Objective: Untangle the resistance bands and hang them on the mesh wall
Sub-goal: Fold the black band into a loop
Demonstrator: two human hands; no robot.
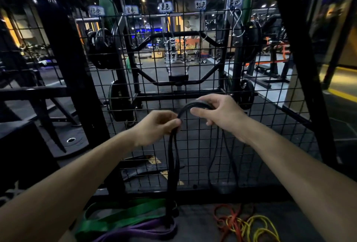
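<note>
Both hands are up in front of the mesh wall (193, 71), and we're holding a black resistance band (172, 156) between them. Our left hand (156, 125) is gripping it with curled fingers, our right hand (218, 112) is pinching the arched bit a little higher up. Long loops are hanging down from both hands toward the floor. Down there, green bands (123, 216) and a purple band (139, 230) are lying on the left, red and yellow bands (249, 224) are sitting tangled on the right. Up top, a metal S-hook (238, 22) is hanging on the mesh under some labels (201, 5).
</note>
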